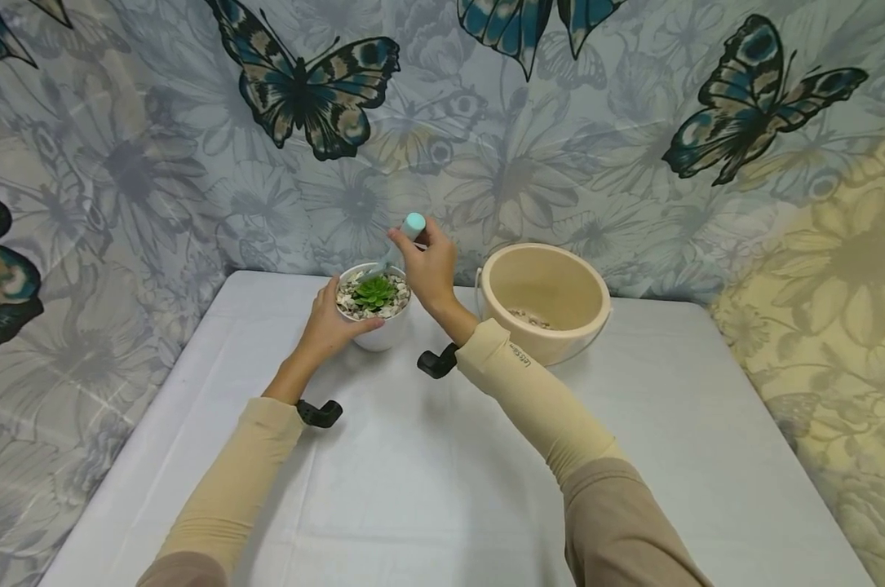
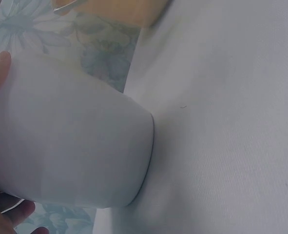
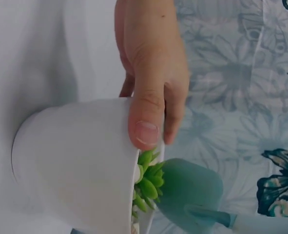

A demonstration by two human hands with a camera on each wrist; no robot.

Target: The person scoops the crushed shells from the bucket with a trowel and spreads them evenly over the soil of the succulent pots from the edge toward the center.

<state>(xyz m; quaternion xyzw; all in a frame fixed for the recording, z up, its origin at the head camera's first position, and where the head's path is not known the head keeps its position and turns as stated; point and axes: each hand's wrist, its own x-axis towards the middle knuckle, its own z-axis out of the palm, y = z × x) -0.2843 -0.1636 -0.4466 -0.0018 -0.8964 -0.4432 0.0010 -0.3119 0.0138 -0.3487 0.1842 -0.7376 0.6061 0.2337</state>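
Observation:
A white flower pot (image 1: 378,336) stands at the back left of the table, holding a green succulent (image 1: 374,292) ringed by small pale pebbles (image 1: 350,305). My left hand (image 1: 329,324) grips the pot at its left and near side, the thumb along the rim as the right wrist view shows. My right hand (image 1: 431,267) holds a small teal trowel (image 1: 413,225) by its handle, above the pot's right side. The trowel's translucent blade (image 3: 191,192) points down over the rim, right beside the succulent's leaves. In the left wrist view the pot's smooth wall (image 2: 70,131) fills much of the picture.
Right of the pot, close to my right forearm, stands a cream bucket (image 1: 533,281) with a wire handle and some pebbles (image 1: 532,319) on its bottom. A white cloth (image 1: 383,505) covers the table. Behind it hangs a butterfly-patterned fabric (image 1: 515,163).

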